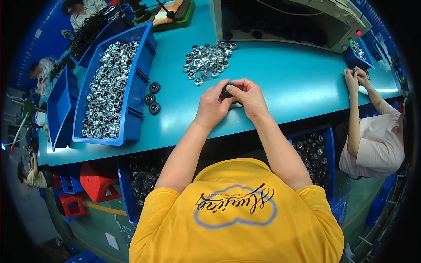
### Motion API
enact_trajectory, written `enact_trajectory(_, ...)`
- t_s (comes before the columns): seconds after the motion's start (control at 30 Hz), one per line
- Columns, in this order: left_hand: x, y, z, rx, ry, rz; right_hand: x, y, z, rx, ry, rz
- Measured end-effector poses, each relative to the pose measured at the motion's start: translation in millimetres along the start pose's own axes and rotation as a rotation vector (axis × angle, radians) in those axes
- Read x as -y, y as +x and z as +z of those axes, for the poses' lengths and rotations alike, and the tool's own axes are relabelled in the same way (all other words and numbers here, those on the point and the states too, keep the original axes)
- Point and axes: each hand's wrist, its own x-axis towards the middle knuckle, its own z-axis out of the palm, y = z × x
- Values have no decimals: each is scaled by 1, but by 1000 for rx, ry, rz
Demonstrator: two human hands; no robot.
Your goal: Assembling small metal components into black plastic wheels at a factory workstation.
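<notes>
Above the near edge of the turquoise table, a small black tyre-like ring [226,90] is pinched between my two hands. My left hand [210,106] grips its left side with curled fingers, and my right hand [251,98] presses the thumb against its front. Whether a hub sits inside the ring is hidden by my fingers. Just beyond them lies a loose pile of shiny clear-and-black wheel hubs [206,62]. To the left, three black wheels [154,108] rest beside a blue bin [98,141] heaped with similar hubs.
A pale machine [280,6] with a dark opening stands at the back. Below the table edge are blue bins of black wheels, left [124,193] and right [331,158]. A co-worker [372,144] handles small parts at the right. Red stools [94,182] stand at lower left.
</notes>
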Motion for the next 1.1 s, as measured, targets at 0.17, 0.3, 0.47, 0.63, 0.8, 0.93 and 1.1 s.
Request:
enact_trajectory(0.17,0,-2,1,-64,52,-3,-30,7,8,-143,-374,-243)
enact_trajectory(0.3,1,-1,1,-33,192,59,-29,13,6,-119,-356,-192)
enact_trajectory(0.47,-4,1,-4,69,-172,-122,-2,9,-7,117,73,109)
enact_trajectory(0.63,-5,1,-9,179,-363,-200,3,-2,-11,188,238,179)
enact_trajectory(0.8,0,-1,-5,168,-80,45,-3,0,-15,128,16,96)
enact_trajectory(0.93,-4,-1,-2,190,102,151,-4,0,-21,77,-160,21)
enact_trajectory(1.1,-3,1,-8,304,-386,-173,4,-10,-15,129,95,65)
